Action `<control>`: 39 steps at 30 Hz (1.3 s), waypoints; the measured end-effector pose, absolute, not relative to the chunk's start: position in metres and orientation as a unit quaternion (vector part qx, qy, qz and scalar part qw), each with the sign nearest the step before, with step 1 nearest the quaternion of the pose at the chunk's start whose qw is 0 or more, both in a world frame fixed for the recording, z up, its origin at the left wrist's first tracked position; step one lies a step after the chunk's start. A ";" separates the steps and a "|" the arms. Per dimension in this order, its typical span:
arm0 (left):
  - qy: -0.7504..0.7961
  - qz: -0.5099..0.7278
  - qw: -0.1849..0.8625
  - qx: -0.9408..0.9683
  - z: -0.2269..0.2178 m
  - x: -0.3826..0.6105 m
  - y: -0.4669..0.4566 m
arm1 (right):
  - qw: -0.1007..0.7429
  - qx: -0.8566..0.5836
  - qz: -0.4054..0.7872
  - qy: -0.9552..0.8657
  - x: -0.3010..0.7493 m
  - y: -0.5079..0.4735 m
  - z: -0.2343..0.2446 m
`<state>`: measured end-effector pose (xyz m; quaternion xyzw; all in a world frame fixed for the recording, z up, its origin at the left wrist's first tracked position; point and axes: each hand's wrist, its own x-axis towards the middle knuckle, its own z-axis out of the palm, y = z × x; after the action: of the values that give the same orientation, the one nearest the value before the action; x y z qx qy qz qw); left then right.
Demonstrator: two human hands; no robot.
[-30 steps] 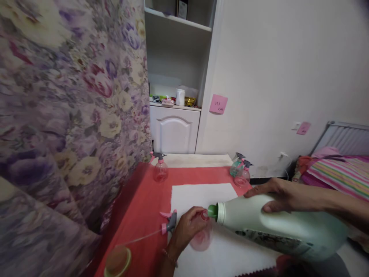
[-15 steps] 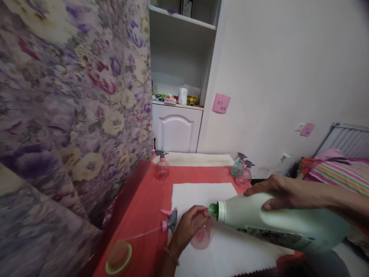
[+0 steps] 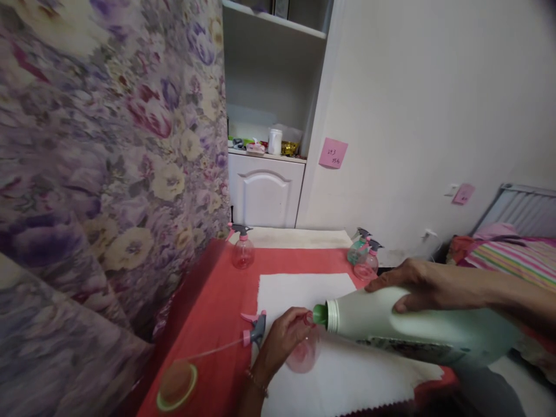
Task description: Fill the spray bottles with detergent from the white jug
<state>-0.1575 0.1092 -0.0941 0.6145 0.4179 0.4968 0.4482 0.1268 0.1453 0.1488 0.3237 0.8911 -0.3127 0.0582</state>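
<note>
My left hand [image 3: 284, 336] is closed round the neck of a clear pink spray bottle [image 3: 304, 353] without its top, standing on a white cloth [image 3: 347, 376]. Over the white-green jug [image 3: 382, 313] my right hand [image 3: 430, 286] is wrapped, holding it nearly level. The jug's green spout [image 3: 320, 315] meets the bottle's mouth; whether liquid flows I cannot make out. A grey and pink spray head [image 3: 256, 330] with a thin tube lies left of my left hand. Nearer me sits a round cap [image 3: 177, 385] with a green rim.
A pink spray bottle [image 3: 243, 252] stands at the table's far left. At the far right are a green spray bottle [image 3: 357, 250] and another pink one [image 3: 367, 266]. A floral curtain [image 3: 108, 174] hangs along the left side. A bed [image 3: 516, 249] lies to the right.
The jug's rear end has risen slightly, bringing the jug closer to level. Both hands keep their grip, and the view has shifted a little.
</note>
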 end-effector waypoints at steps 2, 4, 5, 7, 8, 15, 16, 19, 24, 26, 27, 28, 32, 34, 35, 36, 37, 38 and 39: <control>0.414 0.498 0.448 0.616 -0.094 -0.158 0.109 | 0.057 0.328 -0.307 0.892 0.128 0.147 0.148; 0.411 0.499 0.447 0.618 -0.095 -0.158 0.109 | 0.057 0.331 -0.294 0.895 0.129 0.148 0.149; 0.411 0.499 0.446 0.619 -0.096 -0.158 0.109 | 0.058 0.332 -0.287 0.897 0.129 0.148 0.149; 0.413 0.497 0.446 0.619 -0.096 -0.158 0.110 | 0.058 0.330 -0.275 0.901 0.128 0.147 0.150; 0.415 0.496 0.446 0.618 -0.097 -0.158 0.110 | 0.059 0.328 -0.272 0.903 0.128 0.147 0.151; 0.415 0.497 0.435 0.626 -0.099 -0.157 0.111 | 0.072 0.329 -0.270 0.902 0.124 0.145 0.155; 0.415 0.497 0.435 0.625 -0.099 -0.157 0.111 | 0.066 0.327 -0.272 0.903 0.124 0.145 0.155; 0.414 0.496 0.444 0.622 -0.099 -0.157 0.111 | 0.037 0.321 -0.284 0.903 0.124 0.145 0.156; 0.414 0.492 0.444 0.624 -0.098 -0.157 0.111 | 0.022 0.301 -0.284 0.910 0.123 0.146 0.155; 0.416 0.491 0.443 0.624 -0.098 -0.157 0.112 | 0.024 0.290 -0.280 0.915 0.123 0.146 0.155; 0.415 0.491 0.445 0.624 -0.098 -0.157 0.112 | 0.027 0.286 -0.277 0.917 0.123 0.146 0.155; 0.414 0.490 0.446 0.624 -0.098 -0.157 0.112 | 0.031 0.284 -0.274 0.919 0.122 0.146 0.156; 0.412 0.490 0.448 0.624 -0.098 -0.157 0.111 | 0.035 0.283 -0.266 0.921 0.121 0.146 0.157; 0.415 0.488 0.445 0.625 -0.098 -0.157 0.111 | 0.038 0.281 -0.267 0.921 0.120 0.145 0.157; 0.415 0.488 0.444 0.627 -0.097 -0.157 0.111 | 0.039 0.280 -0.267 0.921 0.120 0.145 0.157; 0.415 0.488 0.443 0.628 -0.097 -0.158 0.111 | 0.038 0.279 -0.266 0.922 0.120 0.145 0.157; 0.414 0.488 0.443 0.628 -0.097 -0.158 0.111 | 0.036 0.277 -0.266 0.923 0.120 0.145 0.157; 0.413 0.490 0.444 0.627 -0.097 -0.158 0.111 | 0.033 0.276 -0.265 0.923 0.120 0.145 0.156; 0.411 0.491 0.445 0.625 -0.097 -0.158 0.111 | 0.031 0.276 -0.264 0.924 0.120 0.145 0.156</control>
<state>-0.1577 0.1113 -0.0974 0.6255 0.4113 0.4911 0.4455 0.1196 0.1450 0.1564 0.2759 0.9237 -0.2642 0.0305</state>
